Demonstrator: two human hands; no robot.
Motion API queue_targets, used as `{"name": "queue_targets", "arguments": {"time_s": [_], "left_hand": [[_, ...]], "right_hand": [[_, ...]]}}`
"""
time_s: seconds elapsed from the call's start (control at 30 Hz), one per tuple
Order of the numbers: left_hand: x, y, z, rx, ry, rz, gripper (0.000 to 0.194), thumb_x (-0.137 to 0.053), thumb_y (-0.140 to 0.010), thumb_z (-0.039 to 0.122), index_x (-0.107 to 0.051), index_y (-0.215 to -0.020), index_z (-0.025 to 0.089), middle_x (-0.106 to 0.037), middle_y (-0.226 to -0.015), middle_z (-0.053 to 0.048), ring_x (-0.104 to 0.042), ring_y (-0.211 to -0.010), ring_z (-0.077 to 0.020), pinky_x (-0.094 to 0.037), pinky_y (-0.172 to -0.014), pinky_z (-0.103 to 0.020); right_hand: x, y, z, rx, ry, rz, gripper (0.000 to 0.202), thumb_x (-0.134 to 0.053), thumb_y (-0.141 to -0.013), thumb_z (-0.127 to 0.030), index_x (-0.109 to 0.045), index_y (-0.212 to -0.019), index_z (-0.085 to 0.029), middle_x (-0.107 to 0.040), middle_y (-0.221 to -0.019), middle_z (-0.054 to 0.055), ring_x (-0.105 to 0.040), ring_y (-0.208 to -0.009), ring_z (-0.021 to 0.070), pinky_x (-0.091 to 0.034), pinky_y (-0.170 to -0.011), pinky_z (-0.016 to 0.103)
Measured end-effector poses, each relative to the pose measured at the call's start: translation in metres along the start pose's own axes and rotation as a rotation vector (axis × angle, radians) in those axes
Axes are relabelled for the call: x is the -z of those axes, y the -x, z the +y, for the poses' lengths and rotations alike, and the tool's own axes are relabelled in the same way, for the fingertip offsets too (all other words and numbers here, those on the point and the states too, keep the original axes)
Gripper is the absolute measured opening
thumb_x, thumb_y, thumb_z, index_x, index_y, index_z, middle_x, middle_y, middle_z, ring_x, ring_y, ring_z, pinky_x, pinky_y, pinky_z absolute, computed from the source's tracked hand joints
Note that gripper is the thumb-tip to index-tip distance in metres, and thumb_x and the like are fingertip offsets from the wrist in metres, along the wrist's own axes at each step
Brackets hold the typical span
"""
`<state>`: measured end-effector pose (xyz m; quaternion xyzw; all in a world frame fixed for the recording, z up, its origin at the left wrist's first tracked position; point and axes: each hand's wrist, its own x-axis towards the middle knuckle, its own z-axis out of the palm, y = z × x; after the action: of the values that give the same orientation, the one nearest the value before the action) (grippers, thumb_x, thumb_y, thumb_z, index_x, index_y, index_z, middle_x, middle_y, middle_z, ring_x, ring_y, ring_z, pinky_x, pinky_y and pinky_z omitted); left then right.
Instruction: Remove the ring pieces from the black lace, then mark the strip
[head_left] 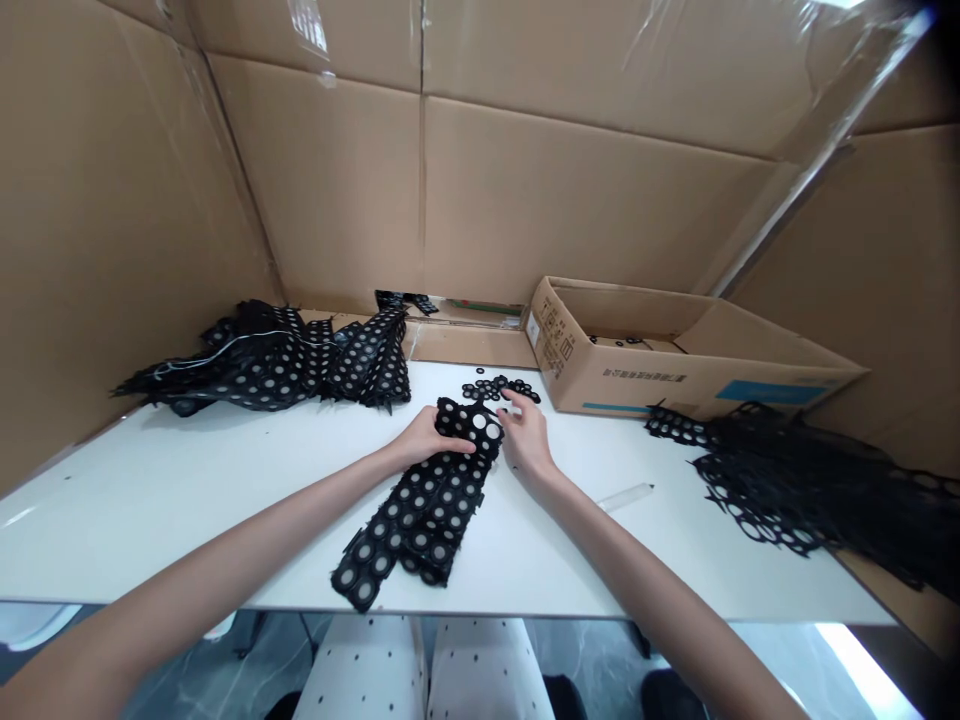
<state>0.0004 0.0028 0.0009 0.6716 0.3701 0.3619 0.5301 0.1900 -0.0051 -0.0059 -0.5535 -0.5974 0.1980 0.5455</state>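
Note:
A black perforated rubber sheet (424,510) with rows of round rings lies in front of me, partly layered and angled toward the table's front edge. My left hand (427,440) is closed on its upper end, with the thumb across the top. At the sheet's upper right corner, two bare round holes show white. Beside that corner is my right hand (523,430), its thumb and index finger apart with nothing visible between them. Just beyond my fingertips sits a small pile of loose black rings (491,387).
At the left lies a heap of similar black sheets (277,360). An open cardboard box (637,380) at the back right has several rings inside. Torn black webbing (810,480) hangs over the right edge. A clear pen-like tool (626,497) rests on the white table (570,560). Cardboard walls surround it.

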Motion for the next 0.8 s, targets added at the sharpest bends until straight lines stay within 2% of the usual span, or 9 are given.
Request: {"name": "queue_targets", "arguments": {"time_s": [0.07,0.13,0.2,0.27,0.33,0.43,0.63,0.8], "left_hand": [[-0.001,-0.001,-0.001,-0.002,0.032,0.013,0.04,-0.077,-0.06,0.035,-0.069,-0.092,0.014,-0.071,-0.099,-0.007,-0.064,-0.089,-0.0233,-0.047,-0.086,-0.036],[-0.002,-0.002,-0.002,0.022,0.056,0.035,0.037,-0.075,-0.063,0.037,-0.069,-0.091,0.014,-0.071,-0.097,-0.007,-0.064,-0.088,-0.0229,-0.047,-0.085,-0.035],[-0.003,-0.003,-0.003,0.056,0.069,0.053,0.035,-0.074,-0.064,0.038,-0.069,-0.088,0.013,-0.071,-0.092,-0.006,-0.064,-0.085,-0.0222,-0.047,-0.082,-0.034],[-0.003,-0.002,-0.003,0.063,0.078,0.072,0.034,-0.074,-0.064,0.039,-0.069,-0.086,0.013,-0.071,-0.089,-0.005,-0.064,-0.082,-0.0212,-0.048,-0.079,-0.032],[-0.002,-0.001,-0.003,0.058,0.082,0.09,0.034,-0.074,-0.064,0.039,-0.068,-0.084,0.012,-0.071,-0.086,-0.005,-0.063,-0.079,-0.02,-0.047,-0.075,-0.031],[0.0,0.001,-0.003,0.054,0.062,0.098,0.033,-0.076,-0.061,0.036,-0.067,-0.079,0.011,-0.07,-0.081,-0.004,-0.062,-0.075,-0.0187,-0.047,-0.07,-0.028],[0.003,0.003,-0.003,-0.023,0.124,-0.016,0.031,-0.075,-0.061,0.033,-0.068,-0.082,0.011,-0.07,-0.08,-0.004,-0.063,-0.073,-0.0181,-0.047,-0.069,-0.027],[0.004,0.004,0.0,-0.042,0.002,-0.01,0.033,-0.076,-0.061,0.035,-0.069,-0.082,0.011,-0.071,-0.083,-0.004,-0.063,-0.078,-0.0196,-0.048,-0.074,-0.028]], "right_hand": [[0.008,0.002,-0.015,0.196,0.066,0.078,0.024,-0.051,-0.081,-0.021,-0.064,-0.102,-0.019,-0.059,-0.114,0.012,-0.051,-0.107,0.0247,-0.041,-0.092,0.044],[0.017,0.006,-0.031,0.407,0.094,0.112,0.021,-0.048,-0.084,-0.019,-0.064,-0.097,-0.021,-0.061,-0.105,0.01,-0.052,-0.103,0.0233,-0.04,-0.092,0.043],[0.021,0.01,-0.04,0.575,0.125,-0.02,0.019,-0.049,-0.085,-0.017,-0.065,-0.095,-0.022,-0.062,-0.094,0.008,-0.054,-0.095,0.0225,-0.044,-0.087,0.041],[0.018,0.014,-0.042,0.637,0.176,-0.181,0.017,-0.053,-0.084,-0.02,-0.065,-0.097,-0.022,-0.062,-0.092,0.008,-0.054,-0.092,0.0229,-0.046,-0.082,0.041],[0.013,0.017,-0.038,0.6,0.216,-0.266,0.019,-0.059,-0.082,-0.025,-0.065,-0.099,-0.02,-0.063,-0.094,0.01,-0.054,-0.091,0.0238,-0.047,-0.081,0.041],[0.008,0.017,-0.033,0.494,0.183,-0.309,0.022,-0.066,-0.078,-0.031,-0.067,-0.096,-0.019,-0.064,-0.092,0.009,-0.057,-0.088,0.0234,-0.048,-0.079,0.04],[0.011,0.013,-0.029,0.258,-0.069,-0.366,0.026,-0.075,-0.067,-0.037,-0.071,-0.086,-0.019,-0.067,-0.085,0.007,-0.061,-0.078,0.0197,-0.052,-0.072,0.034],[0.012,0.01,-0.029,0.022,-0.262,-0.466,0.029,-0.077,-0.062,-0.035,-0.072,-0.084,-0.017,-0.068,-0.087,0.007,-0.062,-0.079,0.0187,-0.053,-0.075,0.033]]}}
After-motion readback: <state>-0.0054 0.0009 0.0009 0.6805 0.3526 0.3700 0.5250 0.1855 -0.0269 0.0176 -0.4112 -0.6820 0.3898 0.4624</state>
